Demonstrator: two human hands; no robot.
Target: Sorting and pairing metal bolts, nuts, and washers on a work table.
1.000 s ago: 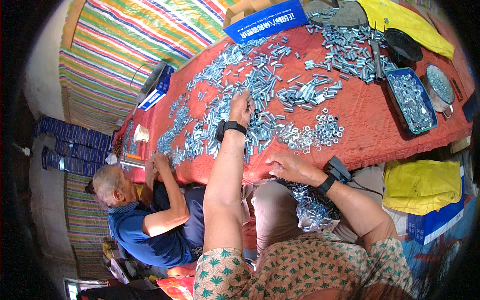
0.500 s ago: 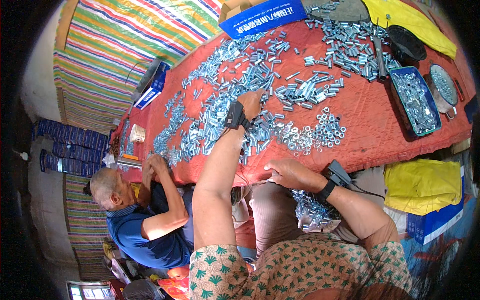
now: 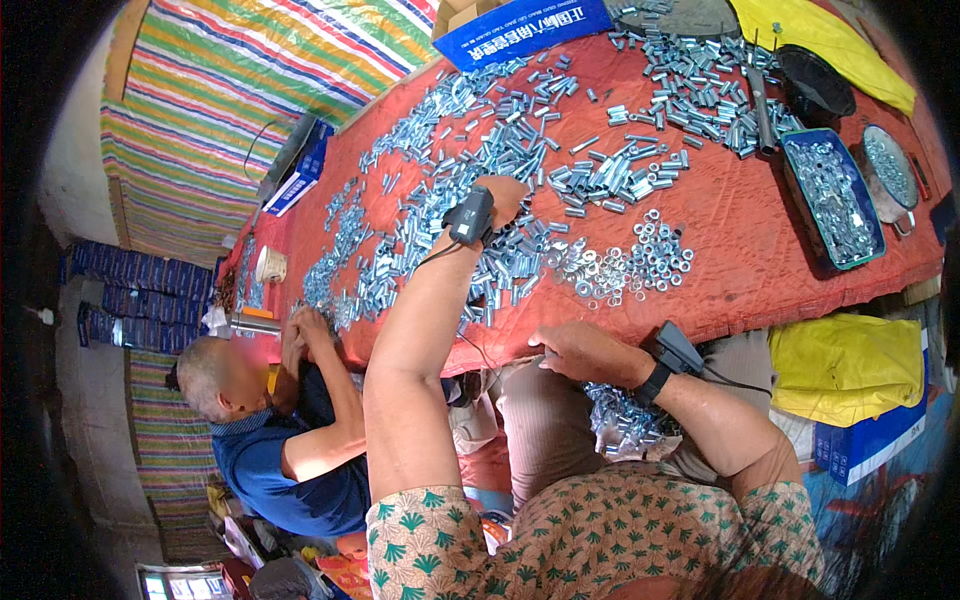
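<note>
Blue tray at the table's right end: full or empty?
Full. The blue tray is heaped almost to its rim with small silvery metal parts; hardly any bare floor shows.

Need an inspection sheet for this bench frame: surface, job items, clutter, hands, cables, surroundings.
Surface: table under red cloth, heavily strewn.
Job's things: silver metal sleeves in heaps; loose nuts; bag of parts on the lap.
Clutter: blue tray of small parts, round dish, black bowl, blue box.
Grippers: left hand down on the sleeves, grip hidden; right hand at table edge, fingers curled, contents unclear.
Cables: thin leads from both wrist devices.
Surroundings: seated co-worker, striped tarp.
</note>
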